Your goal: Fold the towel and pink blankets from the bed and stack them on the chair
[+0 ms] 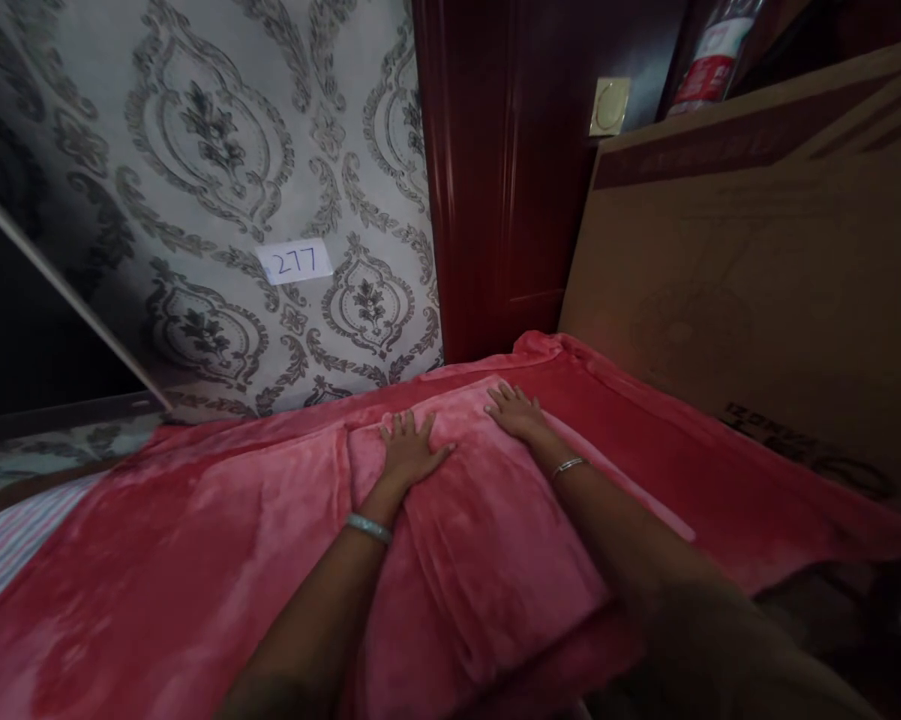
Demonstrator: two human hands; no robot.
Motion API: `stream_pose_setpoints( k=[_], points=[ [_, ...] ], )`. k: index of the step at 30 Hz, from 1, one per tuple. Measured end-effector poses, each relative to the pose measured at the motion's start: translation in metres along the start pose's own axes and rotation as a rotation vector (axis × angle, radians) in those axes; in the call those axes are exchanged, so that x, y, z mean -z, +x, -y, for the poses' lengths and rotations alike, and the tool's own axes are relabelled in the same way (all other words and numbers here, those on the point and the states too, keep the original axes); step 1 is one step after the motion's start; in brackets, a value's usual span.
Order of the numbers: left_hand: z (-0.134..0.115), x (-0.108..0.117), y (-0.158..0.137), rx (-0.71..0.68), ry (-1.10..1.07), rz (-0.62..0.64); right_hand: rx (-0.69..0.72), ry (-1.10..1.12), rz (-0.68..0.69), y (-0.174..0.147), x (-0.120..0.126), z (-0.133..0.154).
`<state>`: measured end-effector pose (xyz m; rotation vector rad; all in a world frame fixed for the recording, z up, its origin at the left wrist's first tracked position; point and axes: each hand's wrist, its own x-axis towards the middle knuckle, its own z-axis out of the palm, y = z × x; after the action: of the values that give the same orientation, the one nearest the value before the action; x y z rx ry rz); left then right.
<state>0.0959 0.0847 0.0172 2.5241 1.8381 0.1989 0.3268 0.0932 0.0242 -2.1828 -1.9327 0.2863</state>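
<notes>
A pinkish-red plush blanket (487, 520) lies partly folded in layers, with its near corner hanging toward me. My left hand (410, 450) rests flat on its upper middle, fingers spread, a pale bangle on the wrist. Farther right, my right hand (516, 412) presses flat near the fold's far right edge, fingers apart, a thin silvery bracelet on that wrist. Neither hand grips the cloth. Beneath the folded part spreads a red plush cover (637, 450) of similar material, and I cannot tell whether the two are one piece.
A large cardboard box (720, 270) stands along the right side, with a plastic bottle (712, 65) behind its top edge. At the back are a patterned wall (217, 150) bearing a paper marked 277 (295, 261) and a dark red wooden panel (472, 180). Striped cloth (22, 535) shows at left.
</notes>
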Motion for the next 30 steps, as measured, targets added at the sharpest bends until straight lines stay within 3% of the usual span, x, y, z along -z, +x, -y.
stream_pose_setpoints(
  k=[4, 6, 8, 10, 12, 14, 17, 19, 22, 25, 28, 30],
  points=[
    [-0.002, 0.016, 0.006, -0.002, -0.033, 0.129, 0.005, -0.039, 0.021, -0.049, 0.012, -0.009],
    [-0.004, 0.031, 0.007, 0.008, -0.046, 0.222, 0.009, -0.079, 0.024, -0.083, 0.017, -0.025],
    [-0.010, 0.045, -0.002, -0.013, -0.034, 0.230, -0.004, -0.122, 0.009, -0.117, 0.018, -0.048],
    [-0.019, 0.053, -0.027, -0.154, -0.030, 0.154, -0.033, -0.153, -0.029, -0.146, 0.014, -0.071],
    [-0.028, 0.051, -0.066, -0.395, -0.061, 0.098, -0.072, -0.164, -0.079, -0.168, 0.004, -0.088],
    [-0.036, 0.038, -0.107, -0.595, -0.091, 0.143, -0.093, -0.154, -0.127, -0.180, -0.010, -0.097],
    [-0.041, 0.016, -0.147, -0.652, -0.110, 0.162, -0.080, -0.138, -0.208, -0.185, -0.027, -0.101],
    [-0.040, 0.012, -0.155, -0.627, -0.135, 0.163, -0.064, -0.125, -0.243, -0.184, -0.032, -0.103],
    [-0.028, 0.030, -0.155, -0.643, -0.256, 0.240, -0.052, -0.081, -0.261, -0.183, -0.029, -0.107],
    [0.006, 0.058, -0.166, -0.619, -0.445, 0.260, -0.048, 0.014, -0.409, -0.191, -0.018, -0.097],
    [0.051, 0.078, -0.193, -0.384, -0.459, 0.127, 0.085, 0.242, -0.567, -0.217, -0.013, -0.051],
    [0.078, 0.086, -0.212, -0.293, -0.383, 0.081, 0.234, 0.449, -0.445, -0.242, -0.016, -0.002]
  ],
)
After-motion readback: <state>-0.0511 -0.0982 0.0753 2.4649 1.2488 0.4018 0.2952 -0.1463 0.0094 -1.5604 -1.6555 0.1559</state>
